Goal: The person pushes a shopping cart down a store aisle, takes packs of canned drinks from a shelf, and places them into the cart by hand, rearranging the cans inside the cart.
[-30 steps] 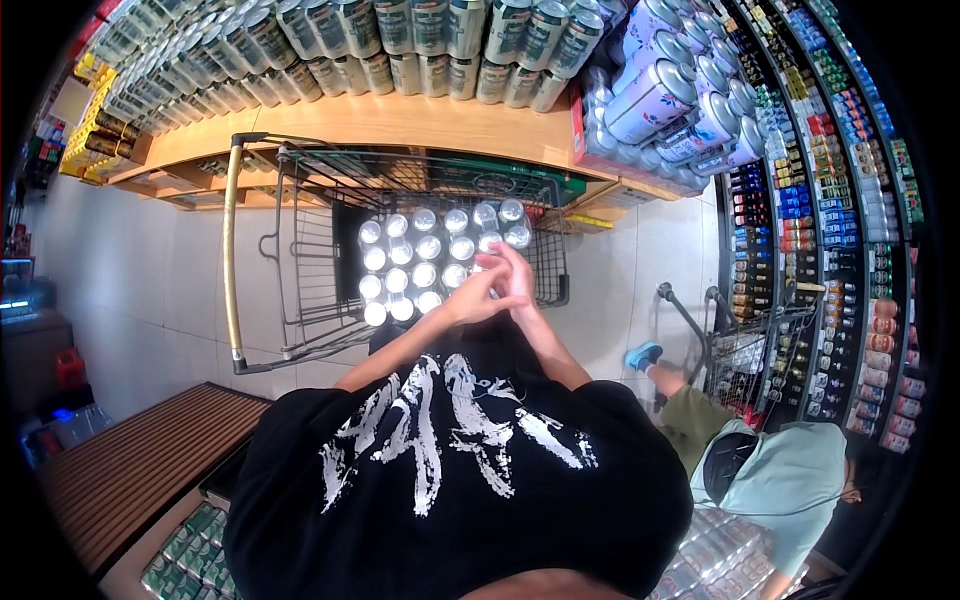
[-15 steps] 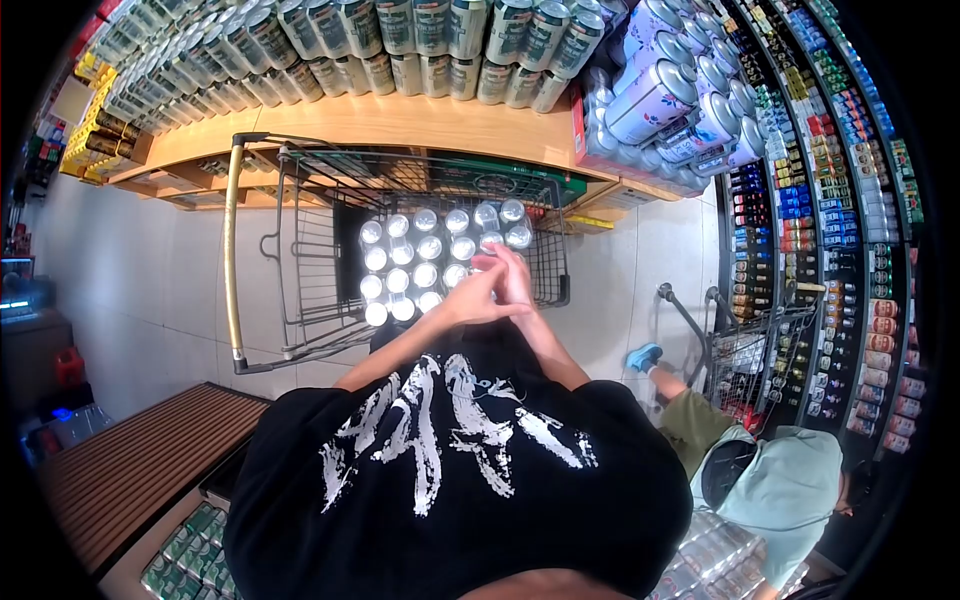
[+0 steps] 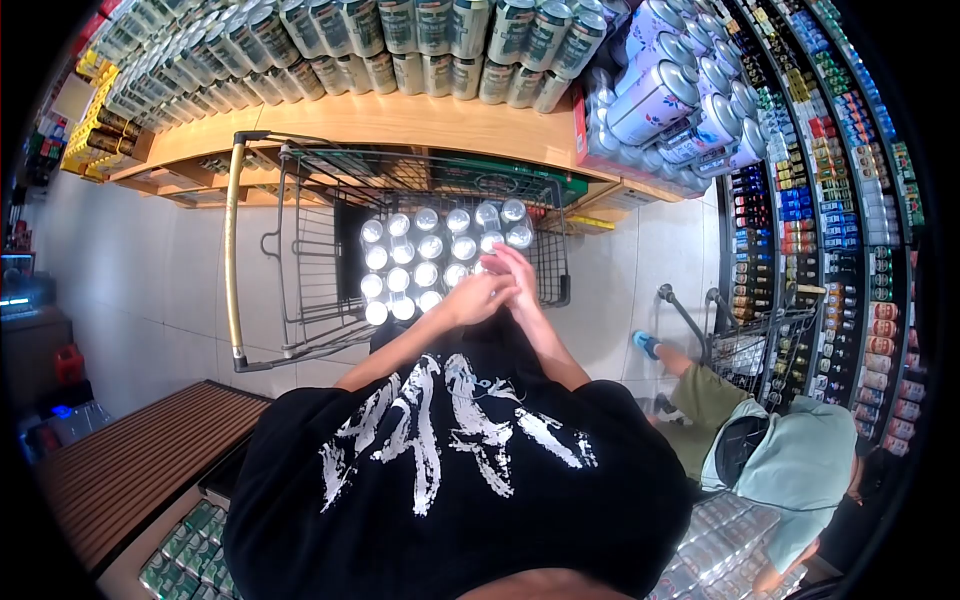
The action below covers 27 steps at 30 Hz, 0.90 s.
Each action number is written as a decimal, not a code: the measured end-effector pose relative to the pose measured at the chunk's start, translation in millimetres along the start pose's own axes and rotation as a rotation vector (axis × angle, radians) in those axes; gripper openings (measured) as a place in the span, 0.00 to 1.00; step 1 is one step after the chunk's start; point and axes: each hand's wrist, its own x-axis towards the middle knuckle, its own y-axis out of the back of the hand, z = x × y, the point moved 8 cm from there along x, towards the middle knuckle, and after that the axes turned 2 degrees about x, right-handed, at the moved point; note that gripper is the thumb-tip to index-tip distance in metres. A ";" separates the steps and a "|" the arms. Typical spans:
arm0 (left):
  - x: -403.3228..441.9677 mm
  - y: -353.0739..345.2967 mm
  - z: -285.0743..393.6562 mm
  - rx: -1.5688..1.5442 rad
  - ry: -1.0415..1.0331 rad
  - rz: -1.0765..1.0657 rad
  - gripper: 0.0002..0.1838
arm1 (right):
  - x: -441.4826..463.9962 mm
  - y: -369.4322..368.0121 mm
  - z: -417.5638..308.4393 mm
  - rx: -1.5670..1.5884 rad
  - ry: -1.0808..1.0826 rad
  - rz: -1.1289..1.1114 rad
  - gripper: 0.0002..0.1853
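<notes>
In the head view, find both hands together just in front of the black T-shirt (image 3: 500, 440): the left hand (image 3: 480, 298) with bent fingers, resting against the palm side of the right hand (image 3: 518, 278); the right hand with loosely spread, nearly straight fingers, pointing toward the silver-topped cans (image 3: 400, 248). Cannot tell of any small thing pinched between the two, nor of contact with the can tops below; seemingly no grip on any can. Find the cans upright in close rows inside the shopping cart (image 3: 237, 265), apparently in clear wrap. Beyond the cart, note the wooden counter (image 3: 340, 118) under stacked tall cans (image 3: 480, 40), with large lavender flower-printed cans (image 3: 655, 100) just to the right. For neat finger work here, best to relax both wrists, brace one hand with the other, and use the fingertips rather than the whole palm. Better also to stay slightly above the can tops, so as not to snag the wrap or knock a wrist against the cart. Allow some elbow room on the right, in view of the person in a pale green top (image 3: 800, 465), near the second cart (image 3: 745, 350).
</notes>
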 end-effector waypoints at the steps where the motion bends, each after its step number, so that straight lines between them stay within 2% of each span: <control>1: 0.3 -0.8 -2.7 0.002 0.003 0.016 0.15 | -0.6 -1.0 -1.1 0.007 0.001 -0.005 0.19; 4: 0.9 1.7 -6.3 -0.062 0.074 0.028 0.17 | -4.5 -5.0 -4.2 0.028 -0.038 0.023 0.19; 8: -0.4 10.4 10.0 0.126 0.066 0.046 0.25 | -2.6 -10.8 -8.4 -0.092 0.029 -0.058 0.18; 11: 0.5 4.0 3.2 0.038 0.012 0.053 0.23 | 4.5 2.5 5.0 -0.016 -0.029 0.021 0.19; 17: -2.8 1.1 2.0 -0.011 -0.005 0.042 0.18 | 3.4 1.6 2.3 -0.024 0.027 0.003 0.20; 23: -1.9 -0.9 -19.7 -0.103 0.030 0.137 0.19 | 0.7 -4.7 0.4 -0.049 0.018 -0.019 0.20; 27: -3.0 8.0 0.7 0.102 0.078 0.031 0.22 | 4.0 -6.8 4.3 -0.084 0.003 -0.053 0.20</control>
